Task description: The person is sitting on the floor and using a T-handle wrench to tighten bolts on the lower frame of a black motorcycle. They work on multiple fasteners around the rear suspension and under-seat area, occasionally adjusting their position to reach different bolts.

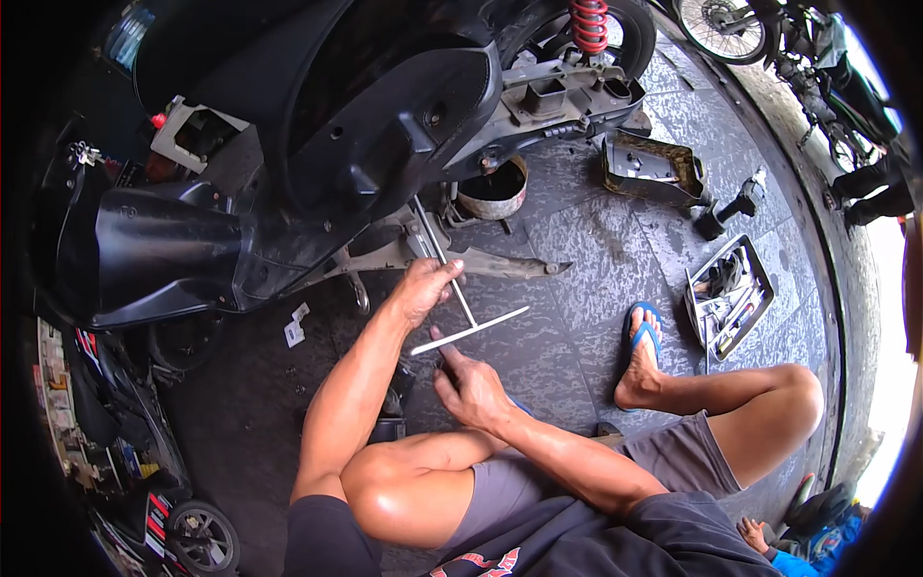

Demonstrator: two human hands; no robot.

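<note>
My left hand [423,291] is wrapped round the upright shaft of a metal T-handle wrench [490,322]. The shaft's far end goes under the black body of a scooter [385,106], so its tip is hidden. My right hand [473,389] is just below the crossbar, its index finger stretched up to the bar's left end and the other fingers loosely bent. It does not grip the bar; whether the fingertip touches it, I cannot tell. Beyond the wrench, a metal stand or bracket [519,266] sticks out low from the scooter.
A round, dirty pan [508,202] stands under the scooter's engine side. Farther right are a grimy rectangular tray [663,195], a black part [733,210] and a toolbox of tools [710,344]. More motorbikes [202,534] stand around. Another person [822,529] is at lower right.
</note>
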